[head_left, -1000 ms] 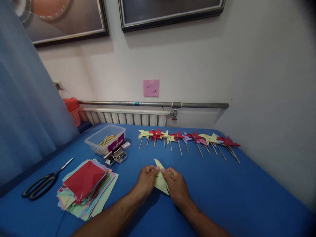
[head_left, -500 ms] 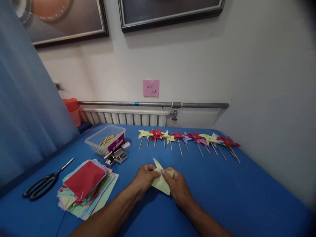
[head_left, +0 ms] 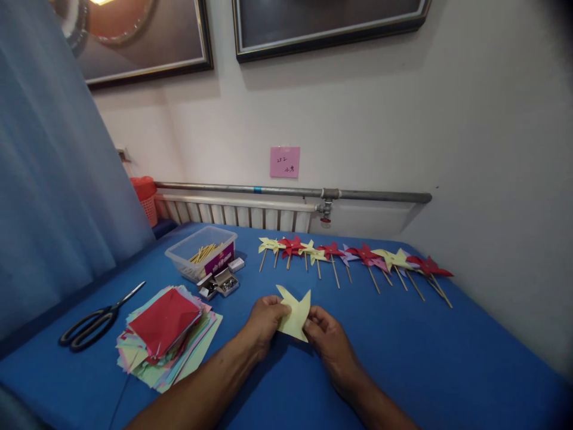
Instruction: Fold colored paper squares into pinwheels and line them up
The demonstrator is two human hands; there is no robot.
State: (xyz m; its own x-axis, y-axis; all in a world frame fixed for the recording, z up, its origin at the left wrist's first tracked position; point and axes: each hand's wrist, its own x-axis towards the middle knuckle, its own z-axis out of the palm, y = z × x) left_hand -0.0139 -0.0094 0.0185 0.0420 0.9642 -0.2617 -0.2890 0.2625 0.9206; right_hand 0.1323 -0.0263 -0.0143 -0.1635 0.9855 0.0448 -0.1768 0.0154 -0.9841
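Head view: both hands, left hand and right hand, pinch yellow paper in a closed grip; light, floppy, creases easily; edges hold best.

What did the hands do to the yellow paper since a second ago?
The left hand and right hand opened out the folded pale yellow paper piece; it now spreads wider, showing two points on top. Both hands still pinch it. The row of paper pinwheels, the stack of coloured paper and the black scissors stayed put.

writing on pink note too small to read, both framed pictures cut off at top
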